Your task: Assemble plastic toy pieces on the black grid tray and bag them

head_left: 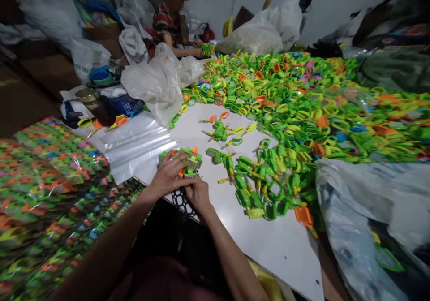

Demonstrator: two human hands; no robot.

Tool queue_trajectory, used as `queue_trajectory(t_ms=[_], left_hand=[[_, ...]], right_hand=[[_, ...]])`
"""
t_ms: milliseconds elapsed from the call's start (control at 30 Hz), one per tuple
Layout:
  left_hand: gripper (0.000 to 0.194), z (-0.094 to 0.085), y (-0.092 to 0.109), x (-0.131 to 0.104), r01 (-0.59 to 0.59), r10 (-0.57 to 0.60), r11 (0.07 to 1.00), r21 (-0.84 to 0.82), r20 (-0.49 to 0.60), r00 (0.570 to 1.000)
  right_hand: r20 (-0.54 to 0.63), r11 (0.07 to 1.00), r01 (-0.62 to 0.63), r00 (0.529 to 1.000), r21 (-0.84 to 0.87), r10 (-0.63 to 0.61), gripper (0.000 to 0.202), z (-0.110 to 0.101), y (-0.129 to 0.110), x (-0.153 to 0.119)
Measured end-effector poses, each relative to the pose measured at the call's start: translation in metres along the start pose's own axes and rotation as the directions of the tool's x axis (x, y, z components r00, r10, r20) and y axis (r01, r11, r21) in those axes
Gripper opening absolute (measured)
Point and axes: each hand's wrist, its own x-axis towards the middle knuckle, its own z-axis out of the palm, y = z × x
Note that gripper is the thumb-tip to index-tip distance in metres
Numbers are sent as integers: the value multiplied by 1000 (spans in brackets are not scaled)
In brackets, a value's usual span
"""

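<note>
At the near edge of the white table, my left hand (170, 172) lies over a tight cluster of green and orange plastic pieces (194, 158), its fingers curved onto them. My right hand (199, 194) is just beside it, fingers curled in at the cluster's near side; what they pinch is hidden. Below the hands, a black openwork holder (181, 203) with round holes juts past the table edge. Loose green pieces (220, 131) with yellow tips lie ahead of my hands, and more (268, 182) are heaped to the right.
A large pile of green, yellow and orange pieces (262, 86) covers the table's far side. Clear plastic bags (137, 142) lie left of my hands. Filled packs (60, 153) are stacked at the left. A white sack (356, 202) stands at right. Another person (171, 23) sits at the back.
</note>
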Motion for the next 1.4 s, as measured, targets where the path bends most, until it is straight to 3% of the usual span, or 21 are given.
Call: queue_trajectory(t_ms=[167, 367, 467, 567, 633, 700, 767, 800, 867, 1067, 1133, 1233, 1300, 1333, 1400], left_hand=[[37, 2, 5, -1, -35, 36, 999, 25, -43, 998], [29, 10, 6, 3, -56, 61, 995, 87, -50, 997], [25, 12, 6, 7, -62, 67, 995, 74, -69, 995], [24, 12, 7, 8, -64, 68, 997, 45, -81, 994], [23, 11, 7, 7, -51, 54, 998, 39, -78, 995], [25, 10, 6, 6, -48, 51, 997, 56, -46, 998], [28, 9, 5, 5, -73, 74, 992, 100, -6, 997], [29, 8, 5, 4, -93, 92, 988, 124, 15, 996], [29, 7, 4, 4, -133, 132, 977, 168, 19, 991], [28, 4, 6, 6, -173, 179, 959, 224, -4, 984], [28, 4, 7, 7, -154, 156, 965, 213, 9, 988], [30, 3, 8, 7, -147, 144, 967, 208, 31, 989], [30, 1, 10, 5, -145, 142, 968, 205, 30, 989], [30, 1, 11, 4, -146, 144, 969, 201, 26, 989], [28, 0, 11, 2, -151, 151, 970, 189, 14, 988]], right_hand=[[16, 995, -76, 997, -60, 77, 25, 4, -7, 2], [115, 987, -39, 992, -157, 57, 22, -4, -23, 8], [126, 997, -4, 992, -79, 14, 23, -43, -19, -8], [-116, 993, -119, 986, 10, 119, 26, -115, 9, -62], [-328, 911, -401, 877, -100, 350, 27, -170, 40, -106], [-417, 699, -661, 736, -272, 533, 26, -214, 70, -142], [-462, 459, -794, 606, -398, 648, 26, -237, 91, -163], [-473, 383, -815, 569, -434, 673, 27, -241, 96, -167], [-494, 317, -825, 541, -467, 681, 28, -239, 100, -165], [-444, 260, -824, 505, -504, 740, 27, -240, 88, -153], [-426, 327, -805, 553, -496, 716, 29, -245, 85, -148], [-382, 562, -635, 770, -530, 510, 33, -244, 77, -118], [-275, 669, -461, 887, -583, 371, 33, -237, 69, -82], [-211, 684, -399, 914, -611, 346, 32, -232, 65, -62], [-103, 669, -337, 925, -662, 365, 31, -224, 59, -26]])
